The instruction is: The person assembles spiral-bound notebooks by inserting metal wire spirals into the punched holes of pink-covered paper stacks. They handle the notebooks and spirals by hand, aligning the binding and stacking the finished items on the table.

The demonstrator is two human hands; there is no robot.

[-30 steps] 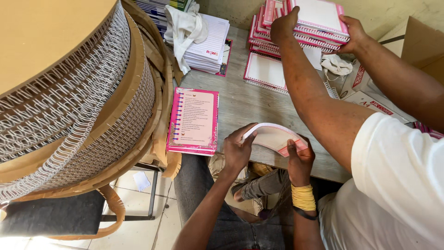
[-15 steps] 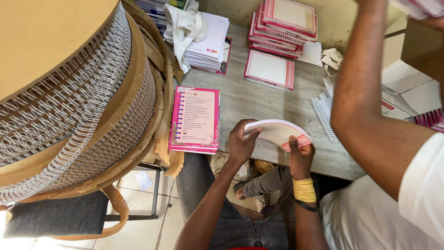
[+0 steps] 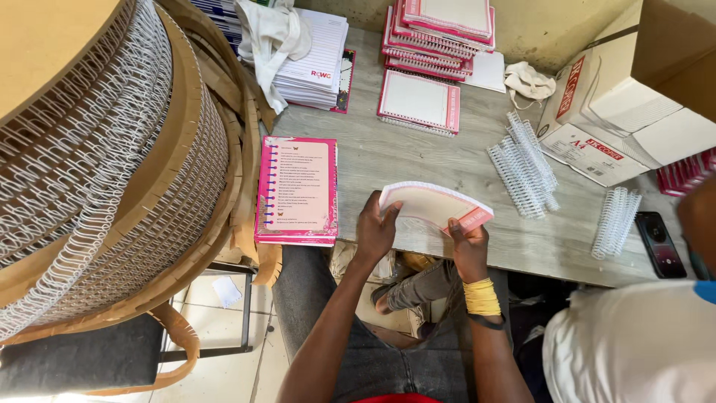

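both hands (image 3: 421, 235) grip a bent pink-edged pad (image 3: 435, 205) near a white carton (image 3: 634, 119).

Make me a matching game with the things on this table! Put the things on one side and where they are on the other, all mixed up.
Things:
1. bent stack of pages
2. black phone
3. pink notebook
4. white cloth

Places:
A. at the table's right edge
B. draped over a pile of white paper at the back
C. held between the left hand and the right hand
D. lying flat beside the big wire spool

Pairs: 1-C, 2-A, 3-D, 4-B
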